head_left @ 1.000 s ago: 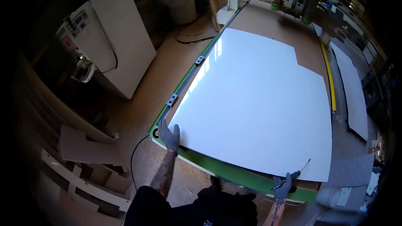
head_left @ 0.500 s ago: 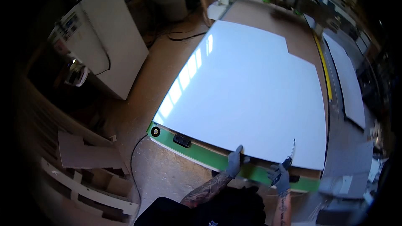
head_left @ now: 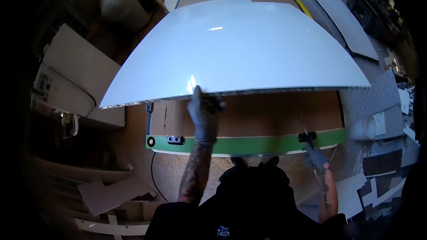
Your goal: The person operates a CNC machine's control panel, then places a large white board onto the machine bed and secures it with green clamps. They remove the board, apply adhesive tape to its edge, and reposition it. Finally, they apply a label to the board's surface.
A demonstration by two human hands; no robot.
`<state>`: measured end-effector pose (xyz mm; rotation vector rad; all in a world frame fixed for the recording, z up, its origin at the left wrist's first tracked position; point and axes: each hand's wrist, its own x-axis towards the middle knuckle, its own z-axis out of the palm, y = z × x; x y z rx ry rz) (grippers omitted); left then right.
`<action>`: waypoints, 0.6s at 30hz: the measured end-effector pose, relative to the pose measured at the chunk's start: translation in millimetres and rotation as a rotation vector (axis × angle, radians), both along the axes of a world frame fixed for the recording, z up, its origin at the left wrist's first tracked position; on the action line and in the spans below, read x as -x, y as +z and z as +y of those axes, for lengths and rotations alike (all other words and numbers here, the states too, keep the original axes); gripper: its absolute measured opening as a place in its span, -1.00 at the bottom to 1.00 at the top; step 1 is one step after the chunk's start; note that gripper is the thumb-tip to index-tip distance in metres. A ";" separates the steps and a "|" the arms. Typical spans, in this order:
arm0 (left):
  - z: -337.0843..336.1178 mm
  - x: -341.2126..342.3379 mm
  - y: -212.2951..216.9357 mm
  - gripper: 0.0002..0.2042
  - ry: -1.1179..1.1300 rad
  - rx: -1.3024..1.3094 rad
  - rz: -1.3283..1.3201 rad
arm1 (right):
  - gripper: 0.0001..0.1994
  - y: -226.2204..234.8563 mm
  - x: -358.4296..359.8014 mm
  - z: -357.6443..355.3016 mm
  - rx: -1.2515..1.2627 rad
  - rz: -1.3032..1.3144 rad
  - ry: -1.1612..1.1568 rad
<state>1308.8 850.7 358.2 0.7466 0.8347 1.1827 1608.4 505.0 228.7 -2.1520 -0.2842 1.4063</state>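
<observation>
Pretty dim workshop, honestly, with the edges falling off into black, so can't make out much of the walls. Floor (head_left: 135,144) is brownish on the left and looks dusty, with a black cable (head_left: 154,175) curling across it. Big pale cabinet (head_left: 84,69) over on the left, lit better than most stuff there, and a bulky whitish drum-shaped thing (head_left: 123,6) in the gloom past it. Lower left is a jumble of boards, incl. a brownish offcut (head_left: 109,193). The bench (head_left: 249,147) has a green front edge, and a yellow strip (head_left: 301,2) runs along its far right side. Further right: a long pale sheet (head_left: 340,18), a grey speckled board (head_left: 378,91), a whitish cylinder (head_left: 361,130) and more scraps, like a dark piece (head_left: 382,163).
</observation>
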 end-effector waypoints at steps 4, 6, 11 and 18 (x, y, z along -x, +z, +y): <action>16.9 -27.8 57.1 -0.54 0.023 -0.145 -0.017 | -0.44 -66.4 5.6 26.0 -0.034 -0.250 0.259; 23.8 -28.1 70.1 -0.53 -0.029 -0.293 -0.001 | -0.43 -81.5 1.3 35.7 0.022 -0.401 0.448; 24.9 -38.9 85.1 -0.53 0.033 -0.452 0.122 | -0.34 -58.4 -66.7 -18.2 0.067 -0.181 -0.055; 28.7 -37.4 89.9 -0.58 0.006 -0.427 0.096 | -0.35 -39.4 -136.3 -98.0 0.078 -0.122 -0.380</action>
